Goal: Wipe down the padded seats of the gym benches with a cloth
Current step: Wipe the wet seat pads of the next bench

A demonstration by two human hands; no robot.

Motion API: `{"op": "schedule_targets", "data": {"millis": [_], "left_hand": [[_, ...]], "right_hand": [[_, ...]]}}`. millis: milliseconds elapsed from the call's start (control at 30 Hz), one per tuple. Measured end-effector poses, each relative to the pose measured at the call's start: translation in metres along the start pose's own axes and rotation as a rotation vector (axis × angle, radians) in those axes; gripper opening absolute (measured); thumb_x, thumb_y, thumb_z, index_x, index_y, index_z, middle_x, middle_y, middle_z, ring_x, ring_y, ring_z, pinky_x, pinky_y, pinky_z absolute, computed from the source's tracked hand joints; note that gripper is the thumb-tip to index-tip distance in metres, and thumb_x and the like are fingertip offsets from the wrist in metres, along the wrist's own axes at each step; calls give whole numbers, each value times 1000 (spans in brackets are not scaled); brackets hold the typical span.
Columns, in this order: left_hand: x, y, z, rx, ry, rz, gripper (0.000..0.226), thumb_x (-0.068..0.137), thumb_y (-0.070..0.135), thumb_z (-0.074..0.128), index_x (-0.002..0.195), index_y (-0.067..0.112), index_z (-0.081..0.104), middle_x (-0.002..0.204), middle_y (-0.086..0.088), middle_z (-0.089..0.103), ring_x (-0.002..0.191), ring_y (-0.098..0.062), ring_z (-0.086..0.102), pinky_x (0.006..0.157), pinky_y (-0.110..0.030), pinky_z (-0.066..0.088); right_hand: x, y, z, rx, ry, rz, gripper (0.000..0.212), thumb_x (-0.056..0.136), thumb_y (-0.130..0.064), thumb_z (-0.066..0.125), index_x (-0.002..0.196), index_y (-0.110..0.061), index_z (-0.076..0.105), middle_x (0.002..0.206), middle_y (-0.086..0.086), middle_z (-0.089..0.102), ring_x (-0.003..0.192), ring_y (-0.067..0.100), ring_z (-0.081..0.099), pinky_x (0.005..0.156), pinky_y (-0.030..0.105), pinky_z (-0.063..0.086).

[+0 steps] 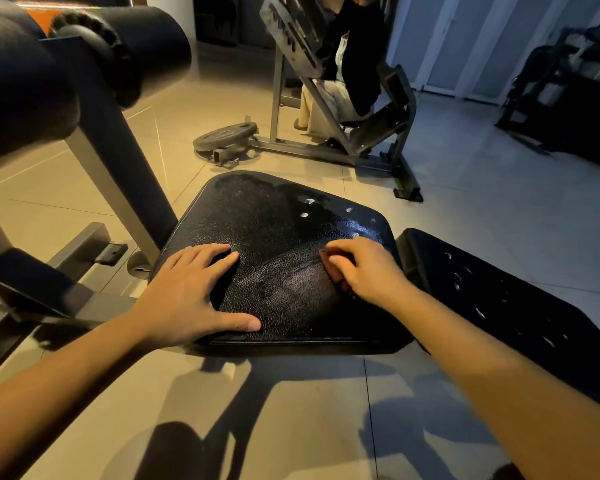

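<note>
Currently both hands are on the padded seat, a black, grained vinyl surface.

- Left hand: palm down on the near-left corner, grip spread, fingers straight and fanned, thumb lying along the near edge. It holds nothing.
- Right hand: on the right half of the seat, grip curled over the cloth and pinching it against the vinyl.
- Cloth: small, dark reddish-brown. Most of it is hidden under the hand; only a strip shows at the fingertips and a sliver below the palm. Its full size and fold cannot be read.
- Seat: a glossy band runs between the two hands, possibly moisture, possibly only reflected light. Small white nicks dot the far-right part.
- Back pad: just right of the seat, black, with similar white nicks. The right forearm crosses its near end and the frame edge cuts it off.
- Foam rollers: upper left, out of focus and cropped by the picture edge.
- Weight plate: flat on the tiled floor beyond the seat, beside another machine.
- A seated person is on that machine, with the upper body cut off at the top.
- Far right: dark equipment, too dim to make out.
</note>
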State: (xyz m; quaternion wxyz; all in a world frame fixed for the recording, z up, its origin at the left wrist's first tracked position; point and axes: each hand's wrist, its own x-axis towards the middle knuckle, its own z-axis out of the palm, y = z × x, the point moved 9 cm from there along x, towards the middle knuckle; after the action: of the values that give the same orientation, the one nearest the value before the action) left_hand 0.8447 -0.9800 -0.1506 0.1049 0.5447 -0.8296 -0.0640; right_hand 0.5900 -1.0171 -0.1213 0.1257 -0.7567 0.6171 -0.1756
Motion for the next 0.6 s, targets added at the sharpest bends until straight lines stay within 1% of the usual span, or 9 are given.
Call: {"op": "schedule_targets", "data": {"millis": [100, 167, 200, 267, 333, 367, 433, 500, 600], "left_hand": [[-1, 1, 0, -5, 3, 2, 130, 56, 109, 25, 161, 33, 20, 167, 10, 19, 153, -14, 15, 123, -36, 8], [-1, 1, -1, -12, 8, 3, 130, 56, 109, 26, 161, 33, 20, 167, 10, 20, 152, -14, 15, 122, -35, 7], [-1, 1, -1, -14, 9, 5, 129, 56, 109, 27, 161, 33, 20, 167, 10, 20, 152, -14, 15, 122, -34, 7], [0, 1, -1, -13, 8, 6, 130, 56, 109, 27, 161, 33, 21, 167, 10, 20, 152, -14, 15, 122, -34, 6], [-1, 1, -1, -8, 9, 7, 130, 56, 109, 26, 161, 32, 22, 167, 10, 20, 152, -14, 15, 121, -33, 6], [-1, 1, -1, -8, 11, 9, 130, 56, 109, 26, 161, 32, 22, 167, 10, 20, 152, -14, 15, 120, -33, 6], [0, 1, -1, -13, 12, 8, 130, 56, 109, 26, 161, 33, 22, 167, 9, 20, 152, -14, 15, 121, -33, 6], [-1, 1, -2, -7, 9, 9, 131, 56, 109, 26, 161, 32, 23, 167, 9, 21, 152, -14, 15, 122, -35, 8], [-2, 2, -2, 8, 21, 13, 131, 57, 109, 27, 161, 30, 26, 166, 8, 23, 152, -15, 18, 123, -38, 11]], "right_hand": [[5, 32, -11, -99, -29, 139, 42, 104, -38, 52, 144, -30, 53, 134, 4, 56, 129, 28, 52, 109, 47, 42], [3, 32, -26, -183, 51, 163, 50, 103, -39, 54, 150, -25, 45, 137, 6, 49, 130, 29, 48, 109, 47, 40], [-1, 27, -38, -198, 143, 155, 48, 102, -39, 55, 147, -22, 47, 134, 5, 49, 126, 27, 50, 106, 45, 42], [-14, 8, -56, -160, 298, 104, 32, 101, -41, 56, 126, -22, 60, 118, -1, 53, 111, 20, 55, 94, 39, 49], [-26, -19, -47, -202, 260, 16, 31, 98, -50, 56, 110, -23, 63, 107, -4, 53, 100, 16, 55, 83, 36, 49], [-30, -30, -33, -281, 188, -21, 39, 97, -57, 55, 114, -22, 62, 110, -2, 54, 103, 18, 55, 84, 37, 50], [-33, -34, -11, -474, 89, -34, 55, 96, -60, 54, 132, -18, 56, 126, 4, 54, 117, 24, 53, 92, 40, 49], [-29, -22, -15, -523, 112, 6, 47, 99, -48, 56, 136, -18, 53, 129, 5, 55, 119, 26, 53, 92, 40, 50], [-22, 10, -33, -405, 152, 116, 26, 101, -29, 58, 127, -23, 56, 118, 4, 61, 110, 27, 59, 84, 41, 52]]}}
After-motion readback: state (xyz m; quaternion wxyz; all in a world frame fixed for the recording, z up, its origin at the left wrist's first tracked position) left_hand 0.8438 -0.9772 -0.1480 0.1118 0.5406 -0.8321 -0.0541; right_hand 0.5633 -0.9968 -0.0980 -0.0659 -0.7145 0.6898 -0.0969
